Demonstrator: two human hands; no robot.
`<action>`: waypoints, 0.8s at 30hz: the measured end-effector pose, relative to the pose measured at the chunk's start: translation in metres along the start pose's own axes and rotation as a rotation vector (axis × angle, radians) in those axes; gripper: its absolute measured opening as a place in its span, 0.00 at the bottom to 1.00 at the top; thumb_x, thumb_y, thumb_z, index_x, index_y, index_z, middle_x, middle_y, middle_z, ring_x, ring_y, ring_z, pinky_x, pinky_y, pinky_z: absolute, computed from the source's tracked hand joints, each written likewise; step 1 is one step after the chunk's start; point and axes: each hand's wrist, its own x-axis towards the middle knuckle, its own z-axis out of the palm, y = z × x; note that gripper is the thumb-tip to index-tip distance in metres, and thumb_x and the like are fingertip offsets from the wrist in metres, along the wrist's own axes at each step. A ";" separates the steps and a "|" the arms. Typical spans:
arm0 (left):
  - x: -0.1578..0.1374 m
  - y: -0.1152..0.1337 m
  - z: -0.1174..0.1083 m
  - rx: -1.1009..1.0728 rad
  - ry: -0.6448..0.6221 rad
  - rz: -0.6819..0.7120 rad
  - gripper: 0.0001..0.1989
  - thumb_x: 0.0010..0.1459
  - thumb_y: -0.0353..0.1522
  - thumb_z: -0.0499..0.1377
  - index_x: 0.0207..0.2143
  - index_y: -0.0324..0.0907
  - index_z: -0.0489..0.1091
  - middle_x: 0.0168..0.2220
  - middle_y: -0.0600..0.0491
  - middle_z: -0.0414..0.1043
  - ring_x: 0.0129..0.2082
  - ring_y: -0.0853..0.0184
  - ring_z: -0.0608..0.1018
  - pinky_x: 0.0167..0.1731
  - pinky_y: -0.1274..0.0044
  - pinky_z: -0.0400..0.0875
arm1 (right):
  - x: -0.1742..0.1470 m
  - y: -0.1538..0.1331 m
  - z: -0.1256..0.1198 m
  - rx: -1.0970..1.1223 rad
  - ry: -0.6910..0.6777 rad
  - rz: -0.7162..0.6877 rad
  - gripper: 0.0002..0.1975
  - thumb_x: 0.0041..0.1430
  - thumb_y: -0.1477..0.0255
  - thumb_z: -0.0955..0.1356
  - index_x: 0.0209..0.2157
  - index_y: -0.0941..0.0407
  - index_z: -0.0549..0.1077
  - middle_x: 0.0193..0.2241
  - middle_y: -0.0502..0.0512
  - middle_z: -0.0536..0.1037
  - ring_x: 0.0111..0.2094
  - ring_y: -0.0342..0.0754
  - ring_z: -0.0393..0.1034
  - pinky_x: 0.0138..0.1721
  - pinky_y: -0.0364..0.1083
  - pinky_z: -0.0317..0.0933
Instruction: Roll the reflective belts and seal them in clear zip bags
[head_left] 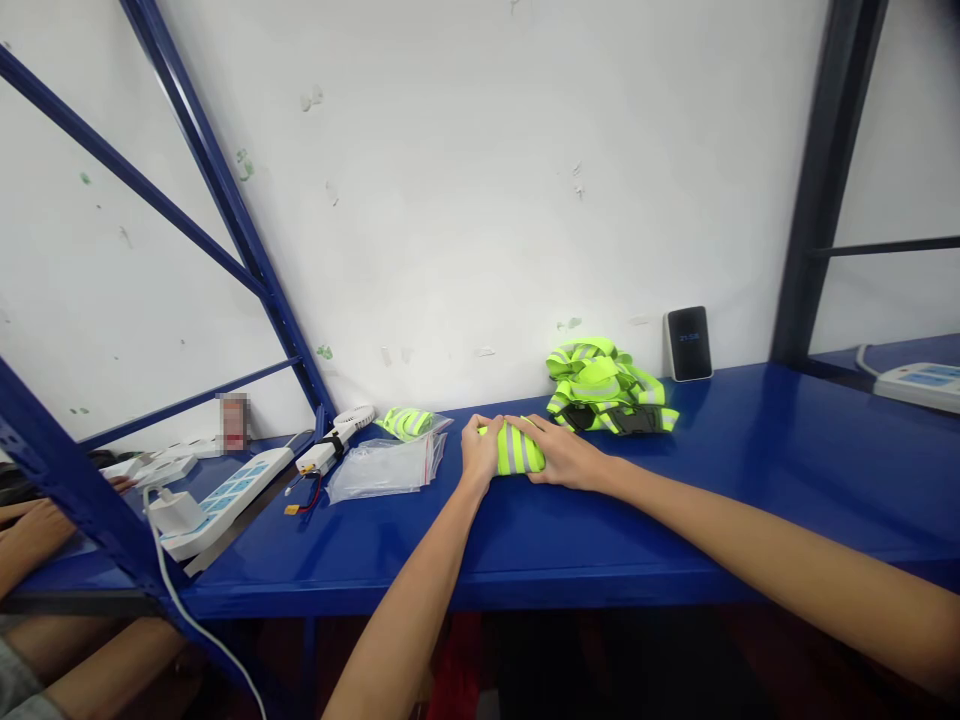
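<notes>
A folded yellow-green reflective strap (517, 450) with grey stripes is held just above or on the blue table, between my two hands. My left hand (481, 447) grips its left side, fingers wrapped round it. On the right side, my right hand (564, 455) closes over its top and edge. Behind my right hand lies a loose heap of the same reflective straps (600, 380), with black buckles at its front. To the left are a stack of clear plastic bags (382, 468) and a bagged folded strap (407, 423).
A small white fan (352, 418) and a cable with a yellow connector (294, 510) lie left on the blue table (600, 530). A power strip (232, 500) sits beyond the rack post. A dark-screened device (688, 343) leans at the wall. Another person's hand (37, 530) is far left.
</notes>
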 end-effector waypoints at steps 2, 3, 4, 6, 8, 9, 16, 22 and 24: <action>0.000 0.000 0.001 0.048 0.004 0.051 0.13 0.53 0.41 0.58 0.24 0.41 0.61 0.23 0.59 0.62 0.26 0.71 0.66 0.29 0.79 0.59 | 0.001 -0.001 0.000 -0.022 0.010 0.026 0.49 0.43 0.74 0.74 0.65 0.51 0.50 0.50 0.61 0.68 0.44 0.57 0.70 0.41 0.51 0.65; 0.001 0.000 0.001 0.068 0.001 0.080 0.13 0.53 0.40 0.58 0.25 0.41 0.62 0.24 0.59 0.63 0.27 0.71 0.66 0.30 0.79 0.59 | 0.001 -0.001 0.000 -0.025 0.022 0.031 0.48 0.41 0.74 0.74 0.64 0.52 0.53 0.49 0.61 0.69 0.44 0.57 0.70 0.42 0.51 0.64; 0.001 0.001 0.000 0.084 -0.003 0.110 0.12 0.53 0.40 0.58 0.25 0.41 0.63 0.25 0.59 0.63 0.28 0.70 0.67 0.31 0.78 0.60 | 0.002 -0.001 0.000 -0.020 0.036 0.032 0.47 0.40 0.73 0.74 0.62 0.53 0.55 0.48 0.61 0.69 0.45 0.57 0.69 0.43 0.52 0.64; 0.000 0.004 -0.002 0.105 -0.017 0.172 0.11 0.53 0.39 0.59 0.27 0.41 0.64 0.26 0.58 0.65 0.29 0.70 0.69 0.32 0.78 0.61 | 0.004 -0.002 -0.001 -0.001 0.063 0.032 0.44 0.39 0.73 0.75 0.60 0.55 0.58 0.50 0.62 0.69 0.48 0.58 0.68 0.45 0.52 0.63; -0.001 0.009 -0.004 0.117 -0.022 0.225 0.10 0.53 0.38 0.59 0.29 0.41 0.65 0.28 0.58 0.66 0.31 0.69 0.69 0.34 0.78 0.62 | 0.006 -0.003 -0.002 0.019 0.083 0.031 0.43 0.38 0.72 0.75 0.58 0.56 0.59 0.51 0.62 0.69 0.49 0.59 0.67 0.46 0.52 0.62; -0.002 0.011 -0.005 0.125 -0.018 0.246 0.09 0.53 0.38 0.59 0.29 0.41 0.65 0.28 0.58 0.66 0.31 0.69 0.70 0.35 0.77 0.63 | 0.007 -0.003 -0.003 0.028 0.088 0.033 0.42 0.38 0.72 0.75 0.57 0.56 0.60 0.51 0.62 0.69 0.50 0.59 0.67 0.47 0.53 0.62; -0.011 0.024 -0.006 0.214 0.045 0.386 0.07 0.55 0.36 0.57 0.31 0.42 0.64 0.28 0.57 0.66 0.30 0.69 0.70 0.35 0.77 0.63 | 0.009 -0.006 -0.005 0.207 0.187 -0.042 0.37 0.39 0.77 0.71 0.54 0.54 0.59 0.60 0.62 0.60 0.53 0.58 0.64 0.48 0.52 0.61; -0.012 0.028 -0.016 0.307 -0.080 0.444 0.13 0.61 0.40 0.53 0.42 0.42 0.67 0.37 0.52 0.70 0.40 0.64 0.72 0.44 0.72 0.65 | 0.009 -0.008 -0.008 0.278 0.267 -0.043 0.32 0.38 0.78 0.70 0.49 0.54 0.61 0.46 0.56 0.71 0.42 0.53 0.68 0.42 0.48 0.61; -0.010 0.035 -0.031 0.397 -0.197 0.500 0.17 0.61 0.41 0.52 0.50 0.44 0.65 0.45 0.49 0.69 0.49 0.61 0.70 0.52 0.68 0.62 | 0.008 -0.005 -0.009 0.264 0.253 -0.018 0.29 0.40 0.76 0.71 0.47 0.54 0.62 0.42 0.55 0.72 0.38 0.51 0.68 0.39 0.46 0.60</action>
